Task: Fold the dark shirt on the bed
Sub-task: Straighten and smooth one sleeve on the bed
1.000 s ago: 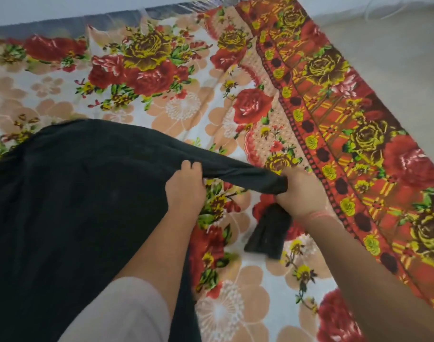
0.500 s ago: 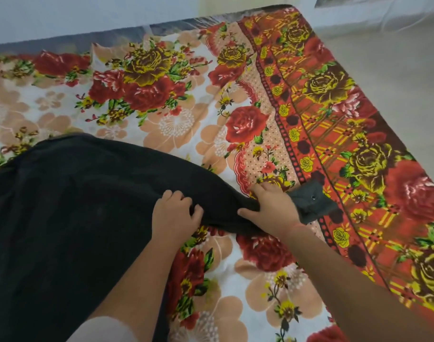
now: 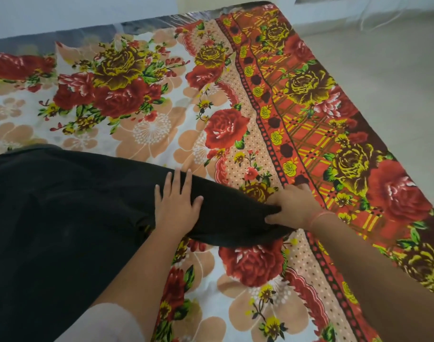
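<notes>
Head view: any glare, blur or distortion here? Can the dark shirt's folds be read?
Head view: soft even light, no hard shadows; dark shirt nearly featureless black, folds barely readable; left hand and right hand sharp; wide-angle slightly curves the bedsheet border.

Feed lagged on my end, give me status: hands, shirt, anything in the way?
Left hand flat, pressing the sleeve. Right hand grips the sleeve end. Dark shirt spread on floral bedsheet, not yet folded. Nothing blocking.
</notes>
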